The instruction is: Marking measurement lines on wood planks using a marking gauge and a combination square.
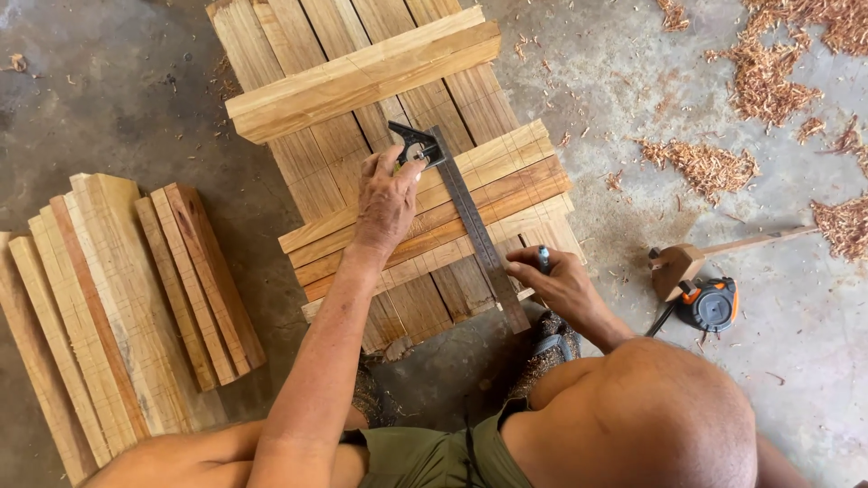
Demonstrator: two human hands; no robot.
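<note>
My left hand (387,201) presses down on the head of a metal combination square (470,221), whose steel blade runs diagonally across several wooden strips (506,167) laid side by side. My right hand (551,282) holds a pen or marker (543,259) with its tip against the blade's right edge, near the blade's lower end. The strips rest across a bed of longer planks (298,54) on the floor. A thicker pair of wood pieces (362,77) lies crosswise at the far end of the planks.
A stack of cut wooden pieces (117,298) lies on the concrete floor to the left. To the right are a wooden mallet (687,262) and an orange-and-black tape measure (712,303). Wood shavings (768,77) are scattered at the upper right. My knees (651,416) are at the bottom.
</note>
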